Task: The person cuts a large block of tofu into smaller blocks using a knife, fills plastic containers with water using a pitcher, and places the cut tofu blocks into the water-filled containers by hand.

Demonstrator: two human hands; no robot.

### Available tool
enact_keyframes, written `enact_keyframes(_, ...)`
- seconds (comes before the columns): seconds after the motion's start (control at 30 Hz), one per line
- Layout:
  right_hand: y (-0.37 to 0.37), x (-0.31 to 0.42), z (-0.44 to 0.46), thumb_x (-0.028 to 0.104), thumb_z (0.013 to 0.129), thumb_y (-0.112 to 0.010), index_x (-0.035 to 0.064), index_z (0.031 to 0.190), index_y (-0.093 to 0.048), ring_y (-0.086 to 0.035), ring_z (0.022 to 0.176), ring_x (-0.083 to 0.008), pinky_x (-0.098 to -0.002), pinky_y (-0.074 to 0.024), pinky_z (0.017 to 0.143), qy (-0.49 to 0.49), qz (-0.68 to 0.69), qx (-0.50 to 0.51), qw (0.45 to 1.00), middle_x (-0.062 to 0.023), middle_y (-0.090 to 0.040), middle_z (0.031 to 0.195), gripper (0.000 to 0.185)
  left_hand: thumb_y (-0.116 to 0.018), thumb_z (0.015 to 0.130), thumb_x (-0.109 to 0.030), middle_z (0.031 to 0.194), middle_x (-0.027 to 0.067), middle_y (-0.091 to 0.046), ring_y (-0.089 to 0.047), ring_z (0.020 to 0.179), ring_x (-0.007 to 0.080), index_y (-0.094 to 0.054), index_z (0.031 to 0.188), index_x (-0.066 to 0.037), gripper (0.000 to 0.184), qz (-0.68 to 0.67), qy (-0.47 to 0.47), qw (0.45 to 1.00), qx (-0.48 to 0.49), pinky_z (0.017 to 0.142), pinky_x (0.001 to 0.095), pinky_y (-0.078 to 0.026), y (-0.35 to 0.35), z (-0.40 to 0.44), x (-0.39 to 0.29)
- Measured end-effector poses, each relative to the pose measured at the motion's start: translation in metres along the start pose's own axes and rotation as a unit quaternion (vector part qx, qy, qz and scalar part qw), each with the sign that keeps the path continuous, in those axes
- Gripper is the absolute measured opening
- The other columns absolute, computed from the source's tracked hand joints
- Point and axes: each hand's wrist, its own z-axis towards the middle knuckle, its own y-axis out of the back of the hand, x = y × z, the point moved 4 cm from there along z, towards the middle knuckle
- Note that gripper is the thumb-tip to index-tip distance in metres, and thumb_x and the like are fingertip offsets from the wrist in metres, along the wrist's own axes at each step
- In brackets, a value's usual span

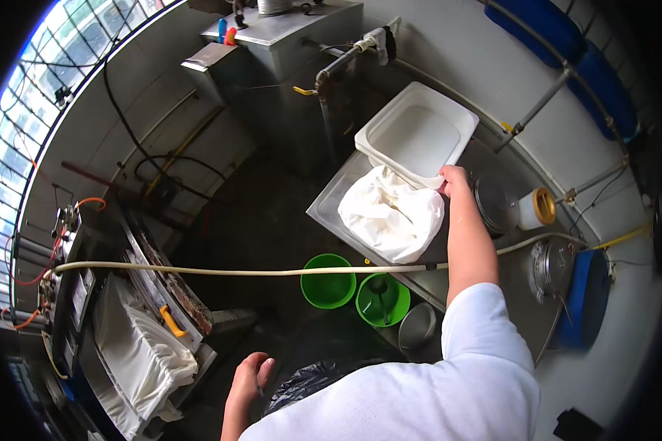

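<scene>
My right hand reaches far forward, its fingers closed at the near right corner of a white rectangular plastic tub. The tub sits tilted on a metal worktop. Just below it a bunched white cloth lies in a rounded heap, touching the tub's near edge. Whether my right fingers also pinch some cloth is hidden. Low in the view, my left hand hangs with nothing in it, thumb and fingers apart, near a black plastic bag.
A pale hose stretches across the view above two green basins. A round metal lid and a white container with a yellow-brown lid stand right of my arm. At left is a machine with white cloth and a yellow handle.
</scene>
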Motion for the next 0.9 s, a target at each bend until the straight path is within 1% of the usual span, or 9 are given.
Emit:
enact_keyframes(0.13,0.001,0.028,-0.032,0.005,0.083,-0.062,-0.0076,0.112,-0.063,-0.072,0.078,-0.0423,-0.0591,-0.0602,0.055,0.063,-0.025,-0.006,0.998,-0.0249,-0.067,0.104,0.031,-0.068,0.098,-0.029,0.105,0.0237,-0.074,-0.073,0.101,0.0337,-0.069,0.118,0.004,0.039,-0.049,0.018,0.998,-0.041,0.09,0.0398,-0.056,-0.008,-0.021,0.009)
enact_keyframes(0.23,-0.003,0.048,-0.064,0.007,0.086,-0.063,-0.0059,0.117,-0.059,-0.072,0.084,-0.0425,-0.0581,-0.0617,0.063,0.093,-0.037,0.022,0.995,-0.0242,-0.065,0.112,0.034,-0.068,0.098,-0.029,0.105,0.0238,-0.074,-0.073,0.102,0.0338,-0.069,0.117,0.004,0.038,-0.071,0.024,0.996,-0.05,0.09,0.04,-0.056,-0.015,-0.043,0.026)
enact_keyframes(0.27,-0.006,0.055,-0.078,0.01,0.086,-0.064,-0.0044,0.116,-0.058,-0.071,0.074,-0.0393,-0.0514,-0.0594,0.054,0.119,-0.047,0.038,0.991,-0.0216,-0.066,0.106,0.034,-0.068,0.098,-0.028,0.106,0.0238,-0.074,-0.073,0.102,0.0338,-0.069,0.117,0.004,0.038,-0.07,0.024,0.996,-0.058,0.09,0.0398,-0.056,-0.017,-0.05,0.034)
enact_keyframes(0.37,-0.012,0.072,-0.111,0.013,0.084,-0.064,-0.0023,0.117,-0.057,-0.069,0.07,-0.0365,-0.0476,-0.0564,0.048,0.167,-0.079,0.043,0.982,-0.0183,-0.065,0.099,0.037,-0.069,0.097,-0.028,0.103,0.0227,-0.074,-0.073,0.099,0.0319,-0.07,0.116,0.003,0.036,-0.056,0.008,0.995,-0.084,0.087,0.0385,-0.056,-0.018,-0.073,0.055)
enact_keyframes(0.4,-0.014,0.079,-0.123,0.015,0.084,-0.065,0.0003,0.114,-0.055,-0.064,0.058,-0.0307,-0.0432,-0.0526,0.041,0.18,-0.072,0.034,0.98,-0.0145,-0.063,0.088,0.036,-0.069,0.097,-0.028,0.101,0.0218,-0.074,-0.073,0.096,0.0302,-0.07,0.115,0.003,0.036,-0.066,0.0,0.993,-0.1,0.085,0.0378,-0.056,-0.018,-0.082,0.063)
enact_keyframes(0.53,-0.012,0.111,-0.163,0.019,0.084,-0.065,0.0021,0.106,-0.053,-0.053,0.041,-0.0232,-0.0389,-0.0458,0.034,0.263,-0.044,0.045,0.963,-0.0116,-0.06,0.076,0.03,-0.07,0.097,-0.027,0.094,0.0192,-0.074,-0.072,0.087,0.0255,-0.07,0.114,0.003,0.035,-0.08,-0.024,0.984,-0.158,0.08,0.0359,-0.056,-0.015,-0.128,0.099)
enact_keyframes(0.73,-0.028,0.141,-0.331,0.02,0.086,-0.064,-0.0005,0.102,-0.054,-0.059,0.05,-0.0247,-0.0421,-0.0564,0.043,0.359,-0.014,0.038,0.933,-0.0134,-0.061,0.077,0.028,-0.07,0.096,-0.028,0.093,0.0175,-0.074,-0.071,0.084,0.0257,-0.071,0.109,0.001,0.032,-0.129,-0.005,0.96,-0.249,0.079,0.0369,-0.055,-0.034,-0.232,0.214)
enact_keyframes(0.83,-0.055,0.139,-0.428,0.017,0.088,-0.063,-0.0002,0.099,-0.054,-0.062,0.057,-0.0236,-0.0442,-0.061,0.052,0.442,0.074,0.109,0.888,-0.0117,-0.06,0.077,0.023,-0.07,0.096,-0.029,0.091,0.0176,-0.073,-0.072,0.085,0.0268,-0.07,0.107,0.001,0.032,-0.139,0.031,0.953,-0.268,0.078,0.0378,-0.055,-0.059,-0.285,0.29)
enact_keyframes(0.9,-0.078,0.138,-0.476,0.019,0.087,-0.066,0.0015,0.095,-0.057,-0.057,0.057,-0.0176,-0.0359,-0.0498,0.047,0.51,0.115,0.138,0.841,-0.0078,-0.06,0.081,0.021,-0.071,0.095,-0.029,0.09,0.0177,-0.073,-0.071,0.084,0.027,-0.069,0.108,0.002,0.033,-0.18,0.087,0.933,-0.299,0.078,0.0378,-0.055,-0.08,-0.323,0.342)
